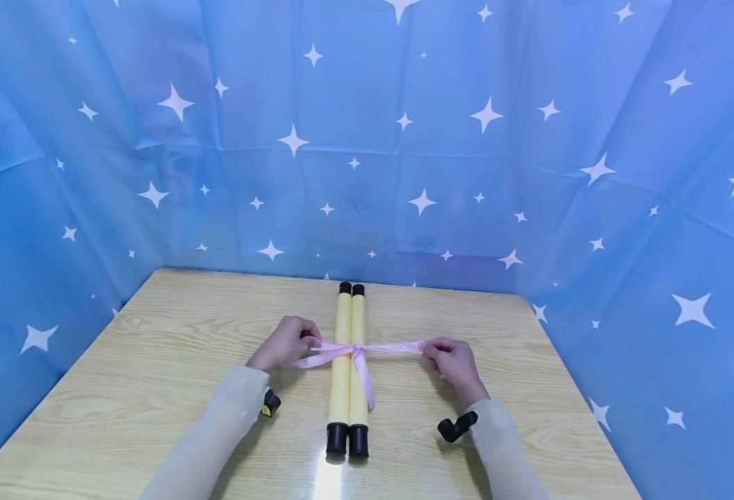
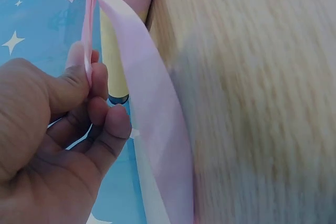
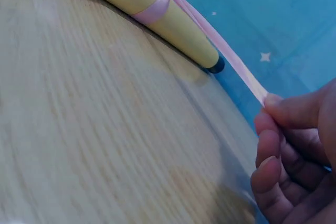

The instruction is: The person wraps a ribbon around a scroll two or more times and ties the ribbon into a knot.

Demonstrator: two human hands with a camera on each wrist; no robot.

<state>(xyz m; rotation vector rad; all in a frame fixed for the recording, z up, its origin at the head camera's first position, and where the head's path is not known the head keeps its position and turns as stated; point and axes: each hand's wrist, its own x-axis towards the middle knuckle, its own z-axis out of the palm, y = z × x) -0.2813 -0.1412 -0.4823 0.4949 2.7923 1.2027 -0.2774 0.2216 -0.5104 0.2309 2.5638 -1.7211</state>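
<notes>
Two pale yellow tubes with black end caps, a left one (image 1: 339, 389) and a right one (image 1: 357, 396), lie side by side on the table. A pink ribbon (image 1: 394, 346) goes around their middle, with a knot on top and a tail hanging over the right tube. To the left of the tubes, my left hand (image 1: 287, 342) pinches a folded piece of ribbon between thumb and fingers; a loose strip (image 2: 152, 93) hangs beside it in the left wrist view. My right hand (image 1: 454, 361) pinches the ribbon on the other side, where it stretches taut from the knot.
Light wood table (image 1: 123, 403) lies under everything. Behind it and at both sides hangs a blue curtain (image 1: 354, 104) with white stars. Black devices sit at the left wrist (image 1: 270, 403) and the right wrist (image 1: 457, 425).
</notes>
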